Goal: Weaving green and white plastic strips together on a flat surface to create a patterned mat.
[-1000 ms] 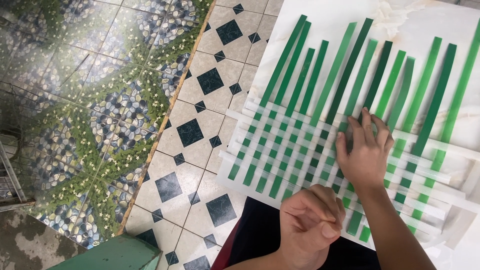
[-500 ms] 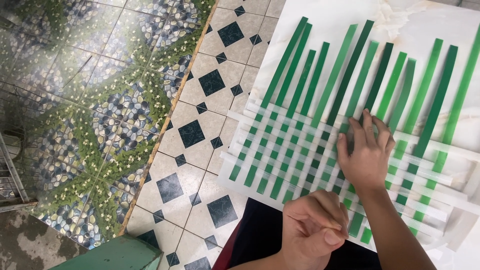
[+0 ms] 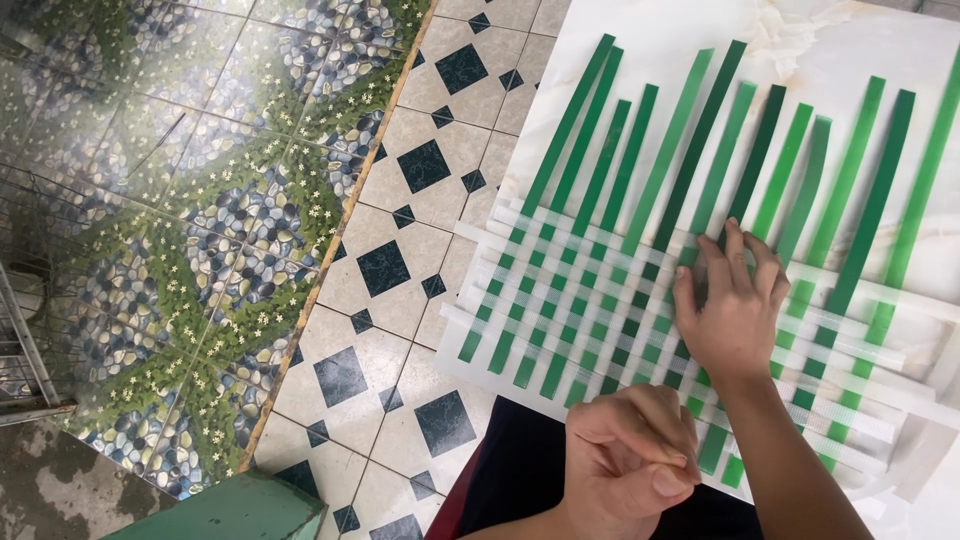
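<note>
A woven mat [image 3: 580, 300] of green upright strips and white cross strips lies on a white marbled board [image 3: 700, 40]. My right hand [image 3: 730, 315] rests flat on the weave's right half, palm down and fingers spread, pressing on the strips. My left hand [image 3: 630, 465] is curled into a fist at the mat's near edge, thumb against the fingers. I see nothing in it. The loose green strip ends [image 3: 690, 130] fan out beyond the woven part, away from me.
The board lies on a tiled floor with dark diamond tiles [image 3: 400, 260] and floral pebble-pattern tiles [image 3: 190, 220]. A green box corner [image 3: 230, 515] sits at the bottom left. Dark cloth [image 3: 520, 470] lies under my left hand. A metal rack [image 3: 20, 350] stands at the left edge.
My left hand has curled a little tighter and edged towards the mat. My right hand stays flat on the weave.
</note>
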